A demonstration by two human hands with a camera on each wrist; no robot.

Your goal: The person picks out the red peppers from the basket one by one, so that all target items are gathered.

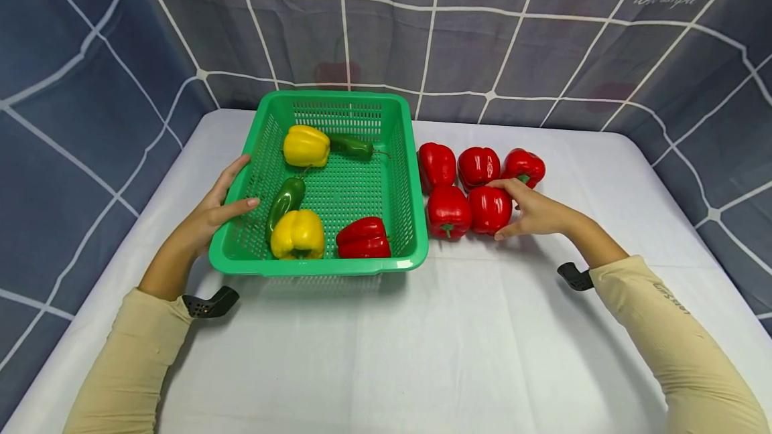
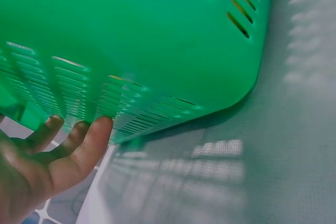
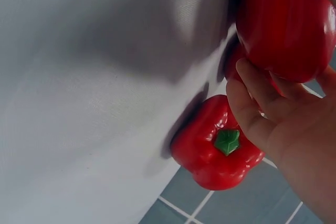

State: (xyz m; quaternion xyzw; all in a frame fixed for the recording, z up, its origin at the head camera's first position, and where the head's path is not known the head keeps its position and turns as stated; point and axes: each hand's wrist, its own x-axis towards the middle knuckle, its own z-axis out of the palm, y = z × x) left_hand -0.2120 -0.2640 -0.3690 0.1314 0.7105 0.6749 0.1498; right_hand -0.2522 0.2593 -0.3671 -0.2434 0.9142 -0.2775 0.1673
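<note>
A green plastic basket [image 1: 319, 266] stands left of centre in the head view. My left hand [image 1: 208, 216] holds its left side, thumb over the rim and the other fingers against the outer wall. In the left wrist view, those fingertips [image 2: 100, 129] touch the slotted wall. Inside lie two yellow bell peppers [image 1: 306, 146], two green chili peppers [image 1: 285, 205] and one red bell pepper [image 1: 364, 238]. Right of the basket, my right hand [image 1: 533, 213] grips a red bell pepper [image 1: 490, 210] at the front right of a group, fingers and thumb around it.
Beside the basket's right wall sit more red bell peppers, including one front left [image 1: 449, 211], and a back row with one at its right end [image 1: 523, 166]. A white cloth [image 1: 386, 347] covers the table. Grey gridded fabric [image 1: 386, 39] hangs behind and at both sides.
</note>
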